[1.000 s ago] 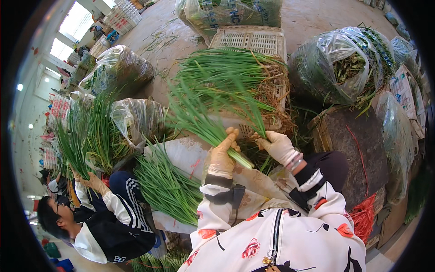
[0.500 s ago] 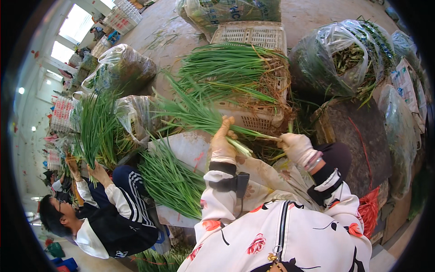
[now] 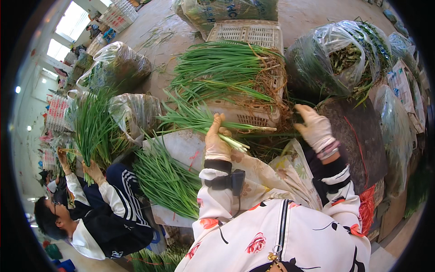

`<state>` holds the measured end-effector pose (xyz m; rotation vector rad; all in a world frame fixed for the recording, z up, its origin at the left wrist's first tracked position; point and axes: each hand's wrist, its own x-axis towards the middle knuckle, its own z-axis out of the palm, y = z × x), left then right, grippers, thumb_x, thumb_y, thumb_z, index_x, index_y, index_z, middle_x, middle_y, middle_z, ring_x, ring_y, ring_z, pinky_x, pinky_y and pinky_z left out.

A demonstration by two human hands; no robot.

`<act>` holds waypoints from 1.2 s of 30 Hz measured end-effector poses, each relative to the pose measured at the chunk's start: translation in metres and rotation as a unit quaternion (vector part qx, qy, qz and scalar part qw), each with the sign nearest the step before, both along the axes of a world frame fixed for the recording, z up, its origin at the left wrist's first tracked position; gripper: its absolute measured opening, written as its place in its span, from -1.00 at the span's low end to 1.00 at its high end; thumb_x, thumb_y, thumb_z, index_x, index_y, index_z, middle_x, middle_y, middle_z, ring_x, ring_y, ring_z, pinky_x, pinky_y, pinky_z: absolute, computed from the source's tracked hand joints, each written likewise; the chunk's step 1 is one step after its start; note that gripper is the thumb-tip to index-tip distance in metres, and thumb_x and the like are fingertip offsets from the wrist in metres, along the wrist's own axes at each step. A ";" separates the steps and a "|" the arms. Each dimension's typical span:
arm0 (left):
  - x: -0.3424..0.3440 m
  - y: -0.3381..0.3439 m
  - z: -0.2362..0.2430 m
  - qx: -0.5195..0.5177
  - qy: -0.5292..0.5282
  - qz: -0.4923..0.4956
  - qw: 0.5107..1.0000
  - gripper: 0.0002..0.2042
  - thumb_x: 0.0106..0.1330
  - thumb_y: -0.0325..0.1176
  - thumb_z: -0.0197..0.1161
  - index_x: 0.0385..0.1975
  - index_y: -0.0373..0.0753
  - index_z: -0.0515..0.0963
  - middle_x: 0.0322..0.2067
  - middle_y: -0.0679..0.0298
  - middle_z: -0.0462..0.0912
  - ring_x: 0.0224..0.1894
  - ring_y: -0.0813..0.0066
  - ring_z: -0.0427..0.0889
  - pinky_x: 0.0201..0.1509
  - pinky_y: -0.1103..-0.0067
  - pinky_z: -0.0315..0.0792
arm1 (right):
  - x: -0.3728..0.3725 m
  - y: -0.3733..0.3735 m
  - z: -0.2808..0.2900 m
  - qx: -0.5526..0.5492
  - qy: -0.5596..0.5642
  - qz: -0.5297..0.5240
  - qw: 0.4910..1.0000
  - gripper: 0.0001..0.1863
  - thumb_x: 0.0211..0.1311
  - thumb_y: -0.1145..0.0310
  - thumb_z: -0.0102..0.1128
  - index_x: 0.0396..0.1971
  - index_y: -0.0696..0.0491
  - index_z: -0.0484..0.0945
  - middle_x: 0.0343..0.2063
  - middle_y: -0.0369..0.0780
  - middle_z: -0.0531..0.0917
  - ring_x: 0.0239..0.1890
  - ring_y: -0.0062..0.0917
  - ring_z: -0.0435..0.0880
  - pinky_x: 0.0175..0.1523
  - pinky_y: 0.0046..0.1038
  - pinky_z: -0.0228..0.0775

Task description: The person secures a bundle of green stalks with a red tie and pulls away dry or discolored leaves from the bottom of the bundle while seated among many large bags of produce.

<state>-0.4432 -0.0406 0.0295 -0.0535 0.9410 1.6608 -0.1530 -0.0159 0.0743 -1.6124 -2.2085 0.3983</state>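
Gripping a bunch of green stalks (image 3: 192,119) near its pale ends, the left hand (image 3: 218,141) has its fingers wrapped round the stems. The bunch's long axis runs slantwise across the palm: leaf tips point left and away from the body, and white cut-looking ends stick out to the right, a little toward the lap. One stalk (image 3: 260,128) lies flatter than the rest, and its end points rightward at the right hand (image 3: 313,129). That hand has thumb and fingers apart with nothing visible between them; it hovers beyond the stalk's end, not touching it. The left hand is thus the nearer one, and the stalk ends lie to the right hand's left.

Just beyond the bunch stands a pale slatted crate (image 3: 247,32), its near wall bounding the space. A pile of stalks (image 3: 217,68) covers much of its top, roots to the right, leaves to the left. Left of the left hand, more loose stalks (image 3: 165,179) rest on a pale surface (image 3: 181,146). Flowered cloth (image 3: 267,177) spreads below the hands, and a dark board (image 3: 362,140) lies to the right. Between the hands is a gap above shadowed litter.
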 end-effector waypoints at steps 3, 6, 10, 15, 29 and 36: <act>-0.004 0.000 -0.007 0.003 0.003 -0.004 1.000 -0.75 0.27 -0.39 0.22 -0.07 -0.24 0.46 -0.19 0.27 0.58 -0.57 0.74 0.34 -0.57 0.80 0.30 | -0.067 -0.011 0.019 0.150 0.061 0.156 0.974 -0.33 -0.20 0.40 0.38 0.03 0.18 0.38 -0.17 -0.08 0.59 -0.25 -0.22 0.59 -0.13 -0.32 0.42; 0.002 0.005 -0.005 0.000 -0.005 -0.038 0.999 -0.75 0.28 -0.39 0.20 -0.07 -0.24 0.45 -0.16 0.26 0.57 -0.58 0.75 0.34 -0.57 0.80 0.31 | -0.098 -0.010 -0.028 0.222 0.000 0.148 0.964 -0.45 -0.10 0.40 0.26 0.02 0.05 0.45 -0.34 -0.23 0.61 -0.41 -0.36 0.56 -0.30 -0.35 0.37; 0.003 -0.006 0.006 0.068 -0.030 -0.085 0.994 -0.71 0.30 -0.33 0.18 -0.01 -0.23 0.44 -0.12 0.27 0.58 -0.59 0.75 0.37 -0.54 0.75 0.36 | -0.107 -0.014 -0.029 0.191 0.135 0.158 0.959 -0.62 -0.04 0.39 0.27 -0.12 -0.09 0.60 -0.65 -0.28 0.54 -0.63 -0.37 0.51 -0.50 -0.39 0.32; 0.013 -0.015 0.026 0.108 0.021 -0.104 0.988 -0.67 0.29 -0.40 0.16 0.07 -0.18 0.43 -0.34 0.40 0.54 -0.54 0.75 0.36 -0.45 0.79 0.32 | -0.113 -0.021 -0.022 -0.126 0.420 0.089 0.894 -0.79 0.17 0.31 0.20 -0.21 0.01 0.64 -0.44 -0.16 0.66 -0.46 -0.41 0.66 -0.34 -0.47 0.48; -0.009 0.003 0.003 0.009 -0.019 0.026 0.999 -0.85 0.25 -0.28 0.26 -0.44 -0.17 0.48 -0.64 0.47 0.42 -0.69 0.69 0.31 -0.63 0.75 0.27 | 0.009 -0.036 -0.039 -0.246 0.422 -0.089 0.868 -0.79 0.24 0.33 0.10 -0.54 0.09 0.55 -0.63 -0.19 0.60 -0.68 -0.50 0.50 -0.53 -0.48 0.34; -0.003 0.004 -0.003 0.003 0.016 0.006 1.000 -0.87 0.26 -0.26 0.25 -0.37 -0.15 0.51 -0.52 0.46 0.50 -0.67 0.73 0.30 -0.58 0.77 0.28 | -0.055 -0.019 0.011 0.104 0.167 0.043 0.980 -0.80 -0.07 0.31 0.35 -0.41 0.06 0.62 -0.52 -0.17 0.62 -0.40 -0.25 0.59 -0.25 -0.30 0.38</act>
